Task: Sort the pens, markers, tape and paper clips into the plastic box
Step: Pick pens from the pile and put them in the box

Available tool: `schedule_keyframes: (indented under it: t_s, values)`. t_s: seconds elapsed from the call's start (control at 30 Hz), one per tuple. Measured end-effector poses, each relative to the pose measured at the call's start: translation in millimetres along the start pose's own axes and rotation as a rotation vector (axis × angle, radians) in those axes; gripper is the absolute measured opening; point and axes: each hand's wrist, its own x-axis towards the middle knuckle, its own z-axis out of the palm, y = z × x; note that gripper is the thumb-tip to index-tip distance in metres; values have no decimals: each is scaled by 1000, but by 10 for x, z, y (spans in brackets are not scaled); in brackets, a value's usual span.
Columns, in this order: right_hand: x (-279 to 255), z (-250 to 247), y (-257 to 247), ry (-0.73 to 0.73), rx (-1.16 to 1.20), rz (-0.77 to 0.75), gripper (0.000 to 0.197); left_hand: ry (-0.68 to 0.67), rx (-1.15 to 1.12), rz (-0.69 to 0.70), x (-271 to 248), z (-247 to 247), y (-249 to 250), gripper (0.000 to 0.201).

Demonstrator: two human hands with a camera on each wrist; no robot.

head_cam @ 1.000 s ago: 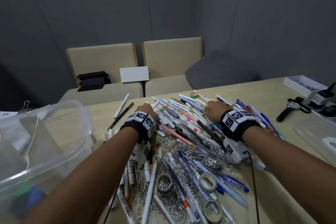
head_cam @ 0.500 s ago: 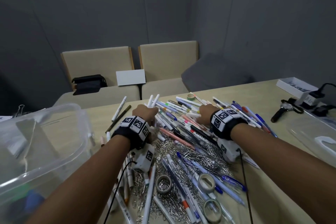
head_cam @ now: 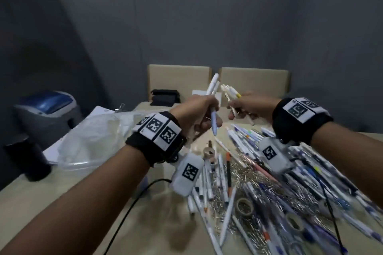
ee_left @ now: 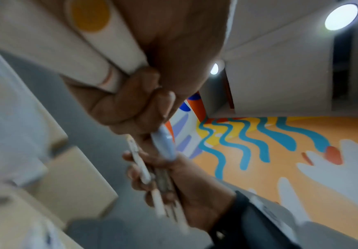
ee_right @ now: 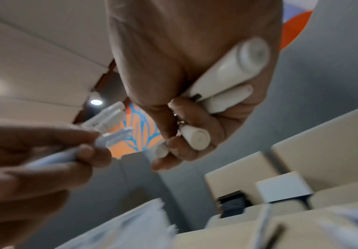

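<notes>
My left hand [head_cam: 199,116] is raised above the table, fingers curled round a bunch of white and pale blue pens [head_cam: 213,99]. The left wrist view shows that hand [ee_left: 144,94] gripping thick white markers [ee_left: 101,50] and a pale blue pen [ee_left: 165,143]. My right hand [head_cam: 248,107] hovers close beside it and grips several white markers [head_cam: 230,93]; up close, that hand [ee_right: 195,118] is wrapped round white markers [ee_right: 227,80]. Below them lies the heap of pens [head_cam: 290,172], paper clips [head_cam: 244,188] and tape rolls [head_cam: 245,206]. The clear plastic box [head_cam: 93,141] sits at left.
A black cup [head_cam: 29,157] stands near the table's left edge, with a grey and blue bin [head_cam: 47,112] behind it. Two beige chairs [head_cam: 255,80] and a black bag [head_cam: 164,96] sit beyond the table. A black cable [head_cam: 128,209] runs across the tabletop.
Both hands have lifted off the heap, each carrying a bunch of pens, and have come together in the air. The head view has swung up and to the left.
</notes>
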Motion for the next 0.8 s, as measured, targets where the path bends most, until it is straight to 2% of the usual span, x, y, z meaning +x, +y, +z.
schedule_keyframes:
  t_s: [0.1,0.17,0.23,0.33,0.43,0.53,0.67,0.8]
  values:
    - [67,462,-423,-97,105,-48,22,150,146,-32,-282,-631,2,22]
    - [79,777,-656,-147,154,-79,16,230,210,-108,-439,-1041,-71,28]
    - [74,1053,-846,-190,166,-105,13,317,268,-182,-549,-1379,-177,27]
    - [30,1379,-1078,-245,123,-113,18,419,373,-247,-656,-1681,-335,23]
    - [-15,1600,-1233,-295,65,-93,22,348,425,-303,-710,-1756,-392,18]
    - [-19,1730,-1272,-282,17,-79,21,308,533,-326,-751,-1747,-368,15]
    - [38,1817,-1260,-267,-15,-78,18,282,526,-316,-746,-1758,-381,15]
    - [76,1856,-1235,-263,-17,-60,17,308,445,-290,-688,-1803,-427,32]
